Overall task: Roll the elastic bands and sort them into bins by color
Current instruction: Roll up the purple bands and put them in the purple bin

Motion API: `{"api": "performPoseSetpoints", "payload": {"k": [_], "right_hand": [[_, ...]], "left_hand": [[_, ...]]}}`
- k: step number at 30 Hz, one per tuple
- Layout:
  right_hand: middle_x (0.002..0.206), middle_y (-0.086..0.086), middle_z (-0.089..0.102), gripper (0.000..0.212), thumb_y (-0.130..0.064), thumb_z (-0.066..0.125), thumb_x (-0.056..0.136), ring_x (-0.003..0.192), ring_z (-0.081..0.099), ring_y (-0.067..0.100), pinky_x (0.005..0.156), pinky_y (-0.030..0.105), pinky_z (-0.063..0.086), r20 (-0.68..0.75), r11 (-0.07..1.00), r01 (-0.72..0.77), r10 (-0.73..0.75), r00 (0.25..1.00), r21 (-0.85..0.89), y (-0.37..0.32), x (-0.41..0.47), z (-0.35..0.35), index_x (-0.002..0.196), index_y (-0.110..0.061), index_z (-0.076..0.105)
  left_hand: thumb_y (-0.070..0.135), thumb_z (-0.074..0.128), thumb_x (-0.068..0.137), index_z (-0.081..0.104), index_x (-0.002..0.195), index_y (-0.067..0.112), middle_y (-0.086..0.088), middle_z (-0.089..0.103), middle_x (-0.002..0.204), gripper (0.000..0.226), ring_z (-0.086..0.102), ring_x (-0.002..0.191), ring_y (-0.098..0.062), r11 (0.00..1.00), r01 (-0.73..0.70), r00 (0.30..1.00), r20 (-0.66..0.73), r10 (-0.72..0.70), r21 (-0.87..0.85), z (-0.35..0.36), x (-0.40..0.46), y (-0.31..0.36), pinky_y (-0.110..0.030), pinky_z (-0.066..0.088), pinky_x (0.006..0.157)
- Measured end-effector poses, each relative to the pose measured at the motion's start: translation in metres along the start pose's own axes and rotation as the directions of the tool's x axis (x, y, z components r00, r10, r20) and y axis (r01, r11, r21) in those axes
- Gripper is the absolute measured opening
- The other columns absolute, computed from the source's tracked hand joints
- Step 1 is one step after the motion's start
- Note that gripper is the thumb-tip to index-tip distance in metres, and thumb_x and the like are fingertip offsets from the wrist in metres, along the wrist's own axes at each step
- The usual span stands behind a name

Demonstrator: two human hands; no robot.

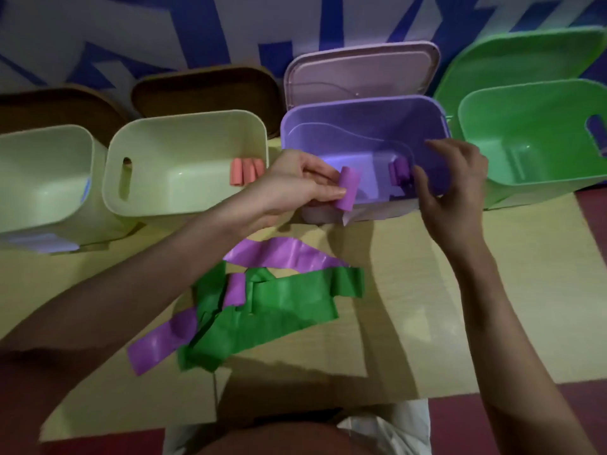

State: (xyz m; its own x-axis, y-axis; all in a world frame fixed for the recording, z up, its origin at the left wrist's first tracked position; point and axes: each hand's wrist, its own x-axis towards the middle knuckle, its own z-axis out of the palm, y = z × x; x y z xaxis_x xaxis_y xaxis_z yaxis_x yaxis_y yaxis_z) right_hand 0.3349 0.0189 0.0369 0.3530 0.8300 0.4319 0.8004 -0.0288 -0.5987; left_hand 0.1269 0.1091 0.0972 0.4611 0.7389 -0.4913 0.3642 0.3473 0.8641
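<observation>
My left hand (297,185) pinches a rolled purple band (348,188) over the front rim of the purple bin (328,126). Inside that bin lies another purple roll (400,174). My right hand (455,188) hovers beside the bin's right front corner, fingers relaxed and holding nothing. On the table lie loose purple bands (279,252), a small purple roll (235,290) and crumpled green bands (279,307). Orange rolls (246,170) sit in the second pale bin (184,126). The green bin (532,103) stands at the far right.
A further pale bin (46,139) stands at the far left. Lids lean behind the bins: brown (203,90), lilac (361,70) and green (519,54). The yellow table (460,323) ends near my lap, with dark red floor on either side.
</observation>
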Motion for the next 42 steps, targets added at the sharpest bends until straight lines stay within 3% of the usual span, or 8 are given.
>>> {"api": "performPoseSetpoints", "payload": {"k": [8,10,14,20,27,33,37,42], "right_hand": [[0.111,0.016,0.058,0.027,-0.007,0.067,0.081,0.102,0.051,0.032,0.087,0.029,0.035,0.049,0.996,-0.086,0.085,0.995,0.017,0.027,0.005,0.007,0.109,-0.006,0.066],[0.110,0.015,0.059,0.026,-0.006,0.066,0.081,0.101,0.052,0.030,0.087,0.027,0.034,0.034,0.995,-0.092,0.090,0.995,0.049,0.029,0.005,0.007,0.107,-0.006,0.066],[0.109,0.014,0.061,0.025,-0.003,0.064,0.080,0.101,0.054,0.027,0.089,0.024,0.034,-0.005,0.986,-0.101,0.102,0.995,0.136,0.032,0.006,0.004,0.105,-0.003,0.066],[0.109,0.013,0.061,0.026,-0.008,0.063,0.078,0.101,0.053,0.025,0.089,0.028,0.037,-0.009,0.979,-0.114,0.117,0.993,0.167,0.032,0.005,0.006,0.104,-0.004,0.066],[0.109,0.010,0.061,0.025,-0.013,0.064,0.079,0.101,0.053,0.025,0.087,0.028,0.036,0.003,0.981,-0.123,0.124,0.992,0.151,0.032,0.006,0.007,0.103,-0.006,0.068],[0.108,0.011,0.060,0.024,-0.011,0.064,0.080,0.099,0.053,0.025,0.086,0.025,0.034,0.011,0.982,-0.122,0.122,0.992,0.142,0.032,0.005,0.007,0.103,-0.005,0.067],[0.109,0.010,0.061,0.025,-0.014,0.063,0.080,0.101,0.053,0.027,0.086,0.023,0.032,0.040,0.981,-0.146,0.142,0.989,0.128,0.030,0.005,0.006,0.104,-0.008,0.067],[0.105,0.010,0.060,0.024,-0.014,0.060,0.081,0.098,0.054,0.028,0.086,0.037,0.043,0.031,0.976,-0.155,0.152,0.988,0.152,0.024,0.008,0.001,0.103,-0.006,0.066]], "left_hand": [[0.000,0.076,0.075,0.064,0.069,0.001,-0.001,0.057,0.041,0.014,0.059,0.049,-0.016,0.957,0.135,0.983,-0.152,-0.098,0.256,0.063,0.124,0.000,-0.037,0.058,0.070],[-0.003,0.073,0.077,0.059,0.086,-0.002,-0.005,0.057,0.043,0.016,0.057,0.040,-0.014,0.950,0.197,0.973,-0.164,-0.160,0.242,0.076,0.140,0.004,-0.033,0.058,0.053],[-0.011,0.063,0.078,0.043,0.073,0.007,-0.006,0.056,0.047,0.027,0.053,0.030,-0.011,0.949,0.218,0.963,-0.208,-0.171,0.228,0.095,0.158,0.007,-0.021,0.042,0.031],[-0.007,0.069,0.076,0.049,0.070,0.004,-0.007,0.058,0.046,0.023,0.060,0.045,-0.017,0.936,0.262,0.955,-0.205,-0.215,0.237,0.102,0.170,-0.005,-0.036,0.059,0.063],[-0.005,0.065,0.078,0.044,0.076,0.004,-0.016,0.061,0.065,0.023,0.062,0.054,-0.026,0.929,0.259,0.958,-0.193,-0.212,0.266,0.107,0.170,-0.005,-0.041,0.058,0.063],[-0.005,0.060,0.082,0.039,0.078,0.007,-0.010,0.058,0.065,0.025,0.053,0.046,-0.019,0.917,0.283,0.953,-0.187,-0.237,0.282,0.108,0.172,-0.004,-0.023,0.046,0.035],[-0.002,0.064,0.082,0.040,0.080,0.007,-0.013,0.059,0.065,0.026,0.050,0.047,-0.019,0.909,0.298,0.951,-0.169,-0.258,0.290,0.104,0.173,-0.006,-0.025,0.045,0.040],[0.022,0.083,0.074,0.037,0.085,0.011,-0.008,0.062,0.073,0.048,0.058,0.062,-0.017,0.920,0.252,0.967,-0.122,-0.225,0.302,0.086,0.169,-0.004,-0.036,0.055,0.070]]}}
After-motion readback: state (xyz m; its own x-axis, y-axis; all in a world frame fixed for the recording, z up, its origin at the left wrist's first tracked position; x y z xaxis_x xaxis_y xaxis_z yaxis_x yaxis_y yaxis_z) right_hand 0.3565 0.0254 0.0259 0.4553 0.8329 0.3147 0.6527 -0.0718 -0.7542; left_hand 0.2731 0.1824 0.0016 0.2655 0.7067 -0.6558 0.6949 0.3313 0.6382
